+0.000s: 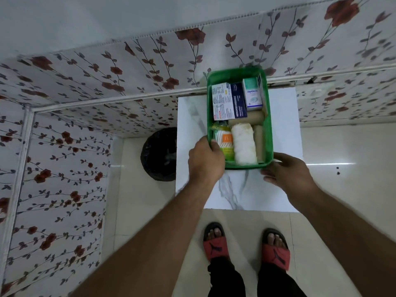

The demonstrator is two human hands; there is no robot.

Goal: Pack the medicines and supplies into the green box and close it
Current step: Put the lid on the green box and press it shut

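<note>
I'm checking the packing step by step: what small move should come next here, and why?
Probably fetch the lid and fit it on. The green box on the white table already looks full: cartons at the back, rolls and a cotton bud pack in front, nothing loose beside it. The left hand grips its near-left rim, the right hand rests at its near-right corner. No lid is in view.

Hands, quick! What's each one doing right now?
Left hand: closed on the green box rim, thumb inside.
Right hand: open, fingers at the box's near right corner.

box labels (252, 97) blurred, forearms cropped
</note>
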